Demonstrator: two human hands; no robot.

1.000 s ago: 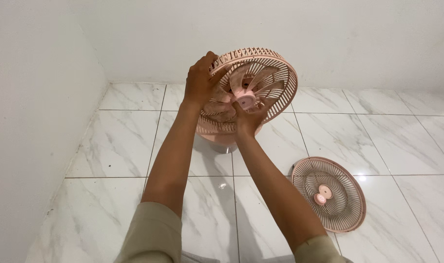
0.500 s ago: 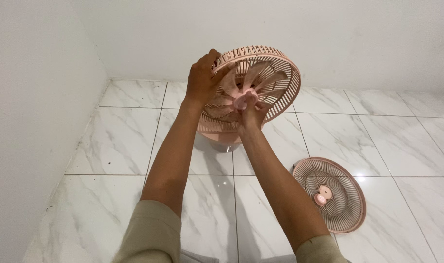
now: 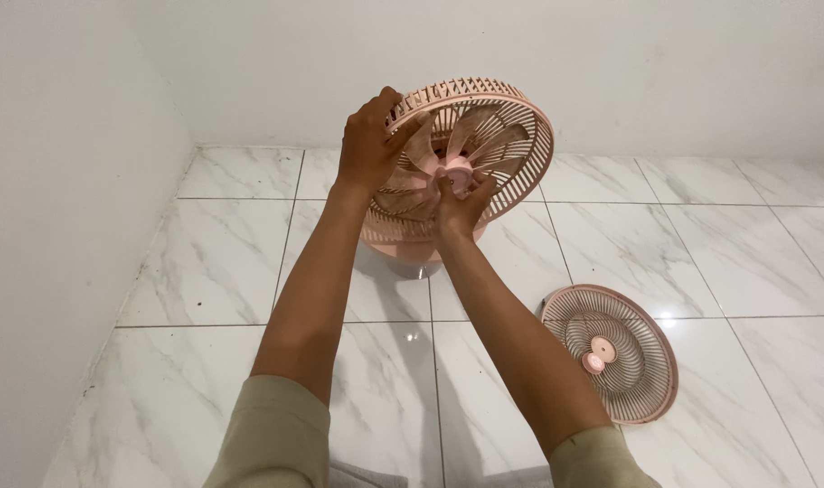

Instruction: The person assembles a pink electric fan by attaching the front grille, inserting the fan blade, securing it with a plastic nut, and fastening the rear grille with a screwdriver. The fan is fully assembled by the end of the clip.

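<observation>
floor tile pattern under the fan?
White marble-look floor tiles with grey veining and thin grout lines; clearest in the head view.

We cannot see the fan's base (image 3: 418,260); our arms and its rear grille (image 3: 511,136) cover most of it. Our right hand (image 3: 460,206) hides part of the hub cap (image 3: 457,173), and our sleeves run off the bottom edge.

We have one view only, from our head: it looks down and forward along our arms, close, toward the tiled floor's (image 3: 231,262) far left corner.
</observation>
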